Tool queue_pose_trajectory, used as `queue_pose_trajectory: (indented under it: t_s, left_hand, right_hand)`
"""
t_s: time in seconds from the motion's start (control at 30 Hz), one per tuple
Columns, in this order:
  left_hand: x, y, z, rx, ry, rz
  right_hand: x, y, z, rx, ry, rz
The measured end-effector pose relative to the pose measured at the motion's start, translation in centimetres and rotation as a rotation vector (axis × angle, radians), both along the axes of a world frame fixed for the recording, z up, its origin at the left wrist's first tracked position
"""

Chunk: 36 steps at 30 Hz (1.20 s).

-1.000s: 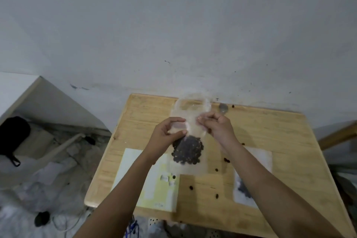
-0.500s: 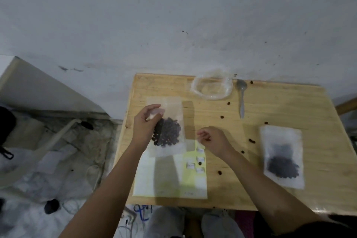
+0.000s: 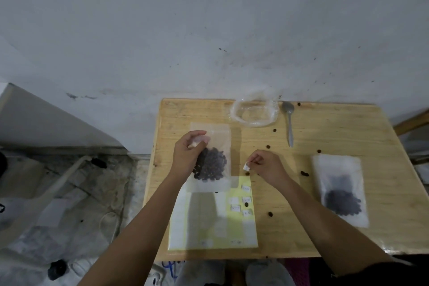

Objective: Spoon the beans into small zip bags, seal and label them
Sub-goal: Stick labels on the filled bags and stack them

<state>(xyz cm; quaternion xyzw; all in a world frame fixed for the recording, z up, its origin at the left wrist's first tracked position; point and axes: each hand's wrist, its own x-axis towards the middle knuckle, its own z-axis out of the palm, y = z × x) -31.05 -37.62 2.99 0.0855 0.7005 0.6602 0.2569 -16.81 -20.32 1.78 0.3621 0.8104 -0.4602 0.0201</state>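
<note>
The left hand (image 3: 188, 155) pinched the filled zip bag (image 3: 212, 160) above the label sheet (image 3: 213, 218); the right hand (image 3: 267, 165) held a small label (image 3: 246, 166). Loose beans (image 3: 304, 173), a spoon (image 3: 289, 123), a plastic wrapper (image 3: 254, 112) and a second bag (image 3: 340, 189) lay on the table (image 3: 348, 132).

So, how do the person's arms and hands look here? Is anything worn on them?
Both arms are bare from the lower frame edge to the wrists: no sleeves show on the forearms, and no watch, bracelet, ring or glove can be seen on the left hand or the right hand. Only at the lower right corner does a dark piece of clothing appear, near the right upper arm. Nails are too blurred to describe.
</note>
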Motion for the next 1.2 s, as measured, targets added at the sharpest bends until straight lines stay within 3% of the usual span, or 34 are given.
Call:
queue_pose_trajectory:
  t_s: [0.2, 0.43, 0.67, 1.2]
  left_hand:
    - [-0.4, 1.5, 1.7, 0.043, 0.043, -0.034]
    - [-0.1, 3.5, 4.0, 0.07, 0.107, -0.124]
    - [0.6, 5.0, 4.6, 0.115, 0.091, -0.276]
    - [1.5, 5.6, 5.0, 0.14, -0.022, -0.243]
  right_hand:
    - [-0.7, 1.6, 3.4, -0.217, 0.159, -0.24]
    - [-2.1, 2.1, 9.1, -0.254, 0.329, -0.159]
    - [-3.6, 1.6, 10.8, -0.11, 0.373, -0.104]
    - [-4.9, 0.9, 10.6, 0.048, 0.351, -0.12]
